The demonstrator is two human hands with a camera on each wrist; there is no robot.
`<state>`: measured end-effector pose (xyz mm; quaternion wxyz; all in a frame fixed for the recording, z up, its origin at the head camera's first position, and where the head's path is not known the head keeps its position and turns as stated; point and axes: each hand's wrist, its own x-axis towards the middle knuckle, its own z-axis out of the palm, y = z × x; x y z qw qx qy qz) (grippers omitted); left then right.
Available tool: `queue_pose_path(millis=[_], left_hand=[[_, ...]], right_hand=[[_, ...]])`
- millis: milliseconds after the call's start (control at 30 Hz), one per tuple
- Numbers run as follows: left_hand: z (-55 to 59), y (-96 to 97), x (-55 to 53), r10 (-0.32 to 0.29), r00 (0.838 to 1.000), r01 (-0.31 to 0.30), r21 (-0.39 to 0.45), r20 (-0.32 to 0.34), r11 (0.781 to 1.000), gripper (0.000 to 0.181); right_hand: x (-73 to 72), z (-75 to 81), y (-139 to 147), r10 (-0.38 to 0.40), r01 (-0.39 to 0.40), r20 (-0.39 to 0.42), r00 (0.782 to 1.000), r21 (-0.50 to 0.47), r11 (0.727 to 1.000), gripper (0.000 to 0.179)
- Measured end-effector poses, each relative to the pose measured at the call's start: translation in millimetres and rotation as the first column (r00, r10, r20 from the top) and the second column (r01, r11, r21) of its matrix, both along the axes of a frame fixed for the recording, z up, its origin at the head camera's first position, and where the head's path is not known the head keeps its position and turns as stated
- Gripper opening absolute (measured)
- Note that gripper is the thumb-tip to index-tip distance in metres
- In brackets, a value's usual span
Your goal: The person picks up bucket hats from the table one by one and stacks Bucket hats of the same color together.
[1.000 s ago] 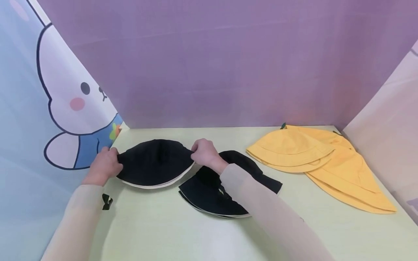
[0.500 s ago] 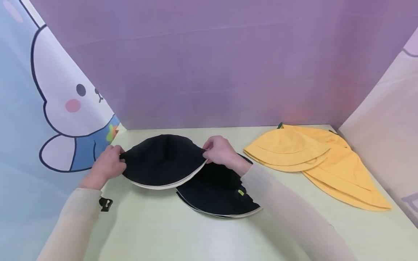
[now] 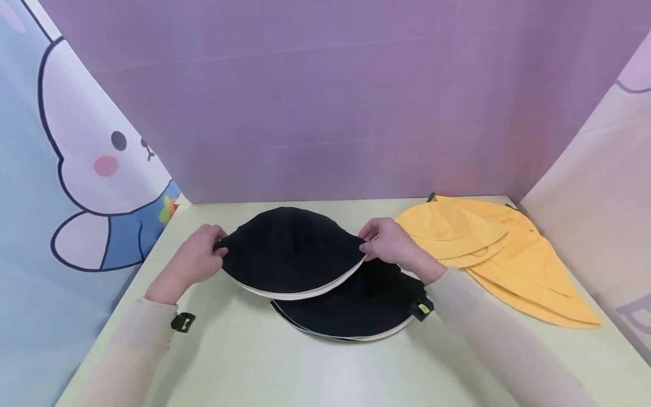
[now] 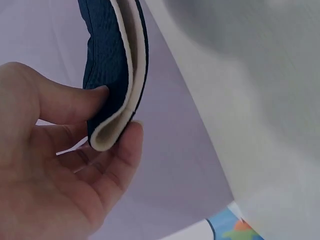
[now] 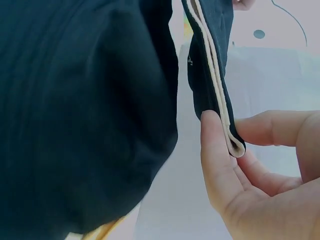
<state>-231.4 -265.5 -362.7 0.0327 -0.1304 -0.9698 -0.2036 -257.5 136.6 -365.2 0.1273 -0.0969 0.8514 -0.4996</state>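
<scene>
A black hat, folded flat with its crown upward, was stretched between two hands set well apart. The left hand pinched one end of its brim and the right hand the other. In the head view it overlapped a second dark hat lying on the worktop (whether the two touched, I could not tell).

From the head, the upper hat's pale edging showed only as a line along the bottom. The left wrist view opened up that end: two cream layers met in a rounded fold, the thumb on one side and the fingers on the other. The right wrist view showed a tighter fold at the opposite end, and on the cloth above the fingers a small white mark, too small to read. Only the head view took in the yellow hats overlapping at the right, a green tab at their top, and a black fitting with a yellow-green patch by the right cuff.
</scene>
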Motion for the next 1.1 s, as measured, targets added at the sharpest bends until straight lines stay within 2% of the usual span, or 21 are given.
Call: queue_pose_path(millis=[100, 200, 500, 833, 967, 1100], left_hand=[[4.1, 12.5, 1.9, -0.035, 0.999, 0.035, 0.031, -0.011, 0.999, 0.014], [3.6, 22.0, 4.4, -0.067, 0.997, 0.068, 0.060, -0.024, 0.996, 0.012], [4.4, 50.5, 13.8, -0.179, 0.983, 0.181, 0.099, -0.029, 0.978, 0.009], [9.4, 72.3, 23.5, -0.244, 0.970, 0.242, 0.143, -0.004, 0.960, 0.010], [5.4, 77.7, 29.4, -0.272, 0.962, 0.261, 0.173, 0.038, 0.950, 0.012], [-4.0, 81.1, 34.7, -0.291, 0.954, 0.273, 0.195, 0.073, 0.942, 0.014]], right_hand=[[2.0, -1.2, 17, 0.000, 0.000, -0.002, 1.000, -0.028, 1.000, 0.021], [3.5, -1.2, 33, 0.010, -0.010, -0.006, 1.000, -0.040, 0.999, 0.023], [17.9, 6.0, 78, 0.017, -0.017, 0.008, 1.000, -0.023, 1.000, 0.024], [38.9, 9.1, 112, 0.014, -0.014, 0.001, 1.000, -0.039, 0.999, 0.025], [44.4, 3.1, 122, 0.025, -0.024, 0.021, 0.999, -0.050, 0.998, 0.023], [48.0, -4.2, 130, 0.037, -0.035, 0.041, 0.998, -0.051, 0.998, 0.022]])
